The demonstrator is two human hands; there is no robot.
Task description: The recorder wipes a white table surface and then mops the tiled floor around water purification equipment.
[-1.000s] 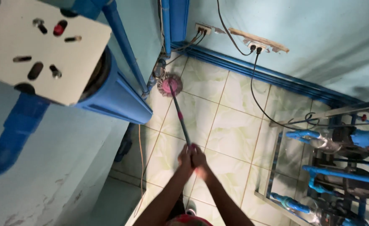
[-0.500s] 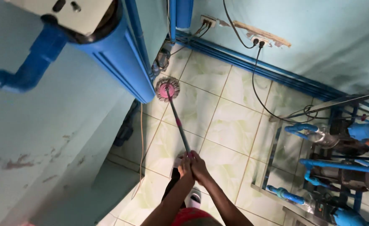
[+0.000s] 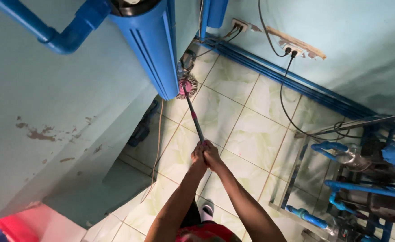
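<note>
Head view, both hands [image 3: 205, 154] clasping pink-headed mop [image 3: 186, 86]

The mop head [image 3: 187, 86] at twelve o'clock is partly hidden by the blue filter housing [image 3: 150, 42], itself cut off above.

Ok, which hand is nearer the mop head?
Left, slightly. The left hand grips the handle a little closer to the mop head; the right hand clasps beside it, just behind.
</note>
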